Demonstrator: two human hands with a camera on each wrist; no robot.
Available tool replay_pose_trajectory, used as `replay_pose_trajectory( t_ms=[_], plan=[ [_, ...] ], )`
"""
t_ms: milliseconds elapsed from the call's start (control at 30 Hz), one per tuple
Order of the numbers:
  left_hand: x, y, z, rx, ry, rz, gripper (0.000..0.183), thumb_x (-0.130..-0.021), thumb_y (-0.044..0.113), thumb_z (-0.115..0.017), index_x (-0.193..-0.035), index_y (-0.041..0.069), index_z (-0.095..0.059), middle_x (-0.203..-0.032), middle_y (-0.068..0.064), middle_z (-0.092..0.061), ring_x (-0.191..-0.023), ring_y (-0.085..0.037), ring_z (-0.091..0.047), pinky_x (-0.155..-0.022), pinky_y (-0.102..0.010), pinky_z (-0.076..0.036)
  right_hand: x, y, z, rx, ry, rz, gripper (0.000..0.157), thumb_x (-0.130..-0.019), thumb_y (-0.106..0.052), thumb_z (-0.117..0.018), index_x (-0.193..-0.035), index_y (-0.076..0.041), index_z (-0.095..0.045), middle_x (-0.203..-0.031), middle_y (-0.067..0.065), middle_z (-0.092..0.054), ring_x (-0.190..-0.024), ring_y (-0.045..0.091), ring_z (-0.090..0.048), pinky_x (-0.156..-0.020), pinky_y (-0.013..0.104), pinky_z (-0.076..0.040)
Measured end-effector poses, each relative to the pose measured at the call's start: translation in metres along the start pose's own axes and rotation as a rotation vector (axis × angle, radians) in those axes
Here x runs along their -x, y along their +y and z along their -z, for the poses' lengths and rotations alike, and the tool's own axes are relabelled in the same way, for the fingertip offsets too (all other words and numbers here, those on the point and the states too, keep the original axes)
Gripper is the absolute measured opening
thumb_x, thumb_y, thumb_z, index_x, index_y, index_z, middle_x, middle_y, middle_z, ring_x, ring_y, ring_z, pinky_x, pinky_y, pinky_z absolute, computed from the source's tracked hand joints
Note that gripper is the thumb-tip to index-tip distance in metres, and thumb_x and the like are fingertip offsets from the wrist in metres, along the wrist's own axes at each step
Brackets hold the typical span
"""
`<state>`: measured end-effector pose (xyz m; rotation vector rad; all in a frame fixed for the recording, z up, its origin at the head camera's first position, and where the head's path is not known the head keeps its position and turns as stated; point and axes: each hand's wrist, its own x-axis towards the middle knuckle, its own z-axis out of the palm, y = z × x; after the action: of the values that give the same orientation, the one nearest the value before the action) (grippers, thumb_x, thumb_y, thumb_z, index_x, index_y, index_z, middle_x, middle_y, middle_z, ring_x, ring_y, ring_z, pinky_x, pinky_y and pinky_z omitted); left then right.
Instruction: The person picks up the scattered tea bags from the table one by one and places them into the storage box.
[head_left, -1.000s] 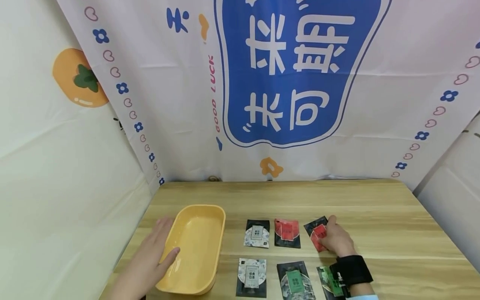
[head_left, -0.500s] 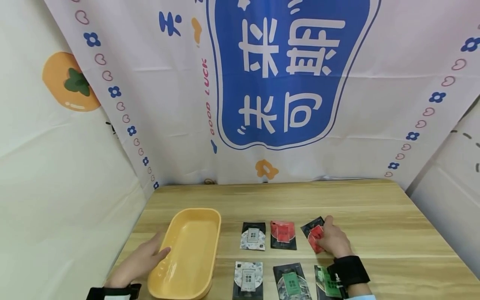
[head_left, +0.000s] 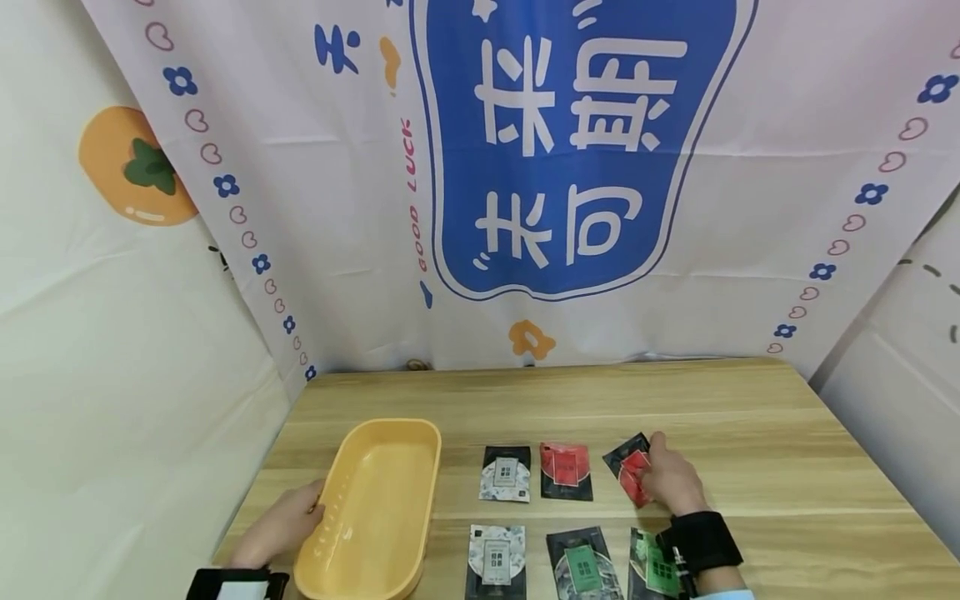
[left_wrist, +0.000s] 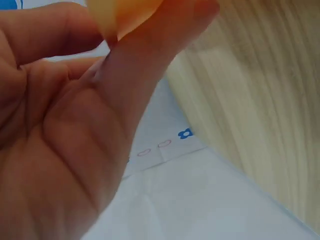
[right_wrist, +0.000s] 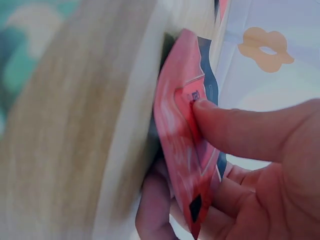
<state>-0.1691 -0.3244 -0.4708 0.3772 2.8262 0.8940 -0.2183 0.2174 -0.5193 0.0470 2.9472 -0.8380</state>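
My left hand grips the left rim of a yellow plastic tray; in the left wrist view, thumb and fingers pinch the tray's edge. At the right, my right hand holds a red and black sachet by its right side. The right wrist view shows the thumb pressing the front of this red sachet, with fingers curled behind it. The sachet lies tilted, close over the wooden table.
Several flat sachets lie between tray and right hand: a black and white one, a red one, a grey one and a green one. Another green sachet is partly under the right wrist. A printed cloth hangs behind the wooden table.
My left hand has moved down along the tray's left side, and its thumb has gone from over the tray to the rim. The right hand stays on the red sachet.
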Motion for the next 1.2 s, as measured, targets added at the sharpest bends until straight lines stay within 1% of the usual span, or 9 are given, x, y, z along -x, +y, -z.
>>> replay_pose_trajectory(
  t_ms=[167,300,400,500,600,767,1000,1100,1200],
  plan=[
    [-0.002,0.001,-0.001,0.032,0.006,0.065,0.022,-0.087,-0.003,-0.05,-0.107,-0.004,-0.061,-0.08,-0.005,-0.064,-0.072,-0.017,-0.057,-0.065,-0.038,-0.05,0.0,0.0,0.003,0.028,0.021,0.012,0.044,-0.083,-0.008,-0.064,-0.116,0.013,-0.045,-0.079,0.021,-0.06,-0.066,0.03,-0.053,-0.059,0.043,-0.044],
    [-0.004,0.002,-0.002,0.032,0.002,0.095,0.018,-0.087,-0.003,-0.049,-0.099,-0.003,-0.062,-0.072,-0.003,-0.059,-0.064,-0.016,-0.053,-0.059,-0.034,-0.047,0.001,-0.001,0.005,0.047,0.043,0.025,0.027,-0.08,-0.01,-0.069,-0.097,0.008,-0.058,-0.071,0.012,-0.056,-0.063,0.026,-0.049,-0.056,0.039,-0.039],
    [-0.005,0.002,-0.003,0.014,0.012,0.095,0.016,-0.086,-0.003,-0.049,-0.094,-0.001,-0.062,-0.07,-0.002,-0.057,-0.062,-0.015,-0.052,-0.057,-0.033,-0.046,0.003,-0.001,0.005,0.035,0.074,0.038,0.02,-0.079,-0.012,-0.072,-0.081,0.002,-0.058,-0.063,0.008,-0.049,-0.057,0.023,-0.042,-0.054,0.034,-0.032],
    [-0.005,0.003,-0.004,0.003,0.023,0.104,0.015,-0.085,-0.004,-0.049,-0.091,0.0,-0.062,-0.068,-0.002,-0.056,-0.061,-0.015,-0.051,-0.056,-0.033,-0.046,0.004,-0.001,0.004,0.012,0.099,0.061,0.024,-0.08,-0.013,-0.072,-0.071,-0.002,-0.053,-0.06,0.005,-0.042,-0.054,0.02,-0.036,-0.054,0.032,-0.027],
    [-0.005,0.004,-0.005,-0.012,0.04,0.11,0.015,-0.083,-0.006,-0.049,-0.088,0.001,-0.061,-0.067,-0.002,-0.056,-0.061,-0.015,-0.05,-0.057,-0.033,-0.045,0.005,-0.001,0.005,-0.034,0.086,0.073,0.024,-0.082,-0.01,-0.069,-0.07,-0.002,-0.05,-0.06,0.005,-0.039,-0.054,0.019,-0.036,-0.054,0.031,-0.028],
    [-0.005,0.005,-0.006,-0.024,0.065,0.096,0.015,-0.081,-0.007,-0.05,-0.085,0.002,-0.061,-0.068,-0.002,-0.056,-0.062,-0.015,-0.049,-0.058,-0.034,-0.045,0.006,-0.004,0.009,-0.11,0.077,0.088,0.015,-0.086,-0.005,-0.062,-0.075,0.001,-0.054,-0.063,0.006,-0.044,-0.056,0.019,-0.039,-0.054,0.032,-0.032],
    [-0.004,0.004,-0.005,-0.05,0.07,0.05,0.016,-0.081,-0.007,-0.051,-0.088,0.002,-0.062,-0.072,-0.002,-0.059,-0.065,-0.015,-0.05,-0.059,-0.035,-0.046,0.009,-0.019,0.017,-0.173,0.113,0.078,0.028,-0.086,-0.008,-0.063,-0.064,-0.006,-0.046,-0.057,0.001,-0.037,-0.051,0.016,-0.036,-0.05,0.029,-0.03],
    [-0.004,0.004,-0.004,-0.038,0.066,0.052,0.015,-0.081,-0.006,-0.051,-0.087,0.002,-0.061,-0.071,-0.002,-0.058,-0.064,-0.015,-0.05,-0.058,-0.035,-0.046,0.01,-0.023,0.018,-0.201,0.116,0.064,0.029,-0.087,-0.01,-0.063,-0.063,-0.006,-0.047,-0.055,0.0,-0.034,-0.049,0.015,-0.035,-0.05,0.028,-0.028],
    [-0.004,0.003,-0.005,-0.033,0.066,0.045,0.015,-0.08,-0.007,-0.051,-0.086,0.002,-0.061,-0.07,-0.002,-0.057,-0.063,-0.015,-0.05,-0.057,-0.035,-0.046,0.009,-0.024,0.017,-0.253,0.11,0.047,0.026,-0.089,-0.013,-0.062,-0.067,-0.004,-0.052,-0.054,0.001,-0.038,-0.048,0.014,-0.036,-0.049,0.028,-0.029]
  ],
)
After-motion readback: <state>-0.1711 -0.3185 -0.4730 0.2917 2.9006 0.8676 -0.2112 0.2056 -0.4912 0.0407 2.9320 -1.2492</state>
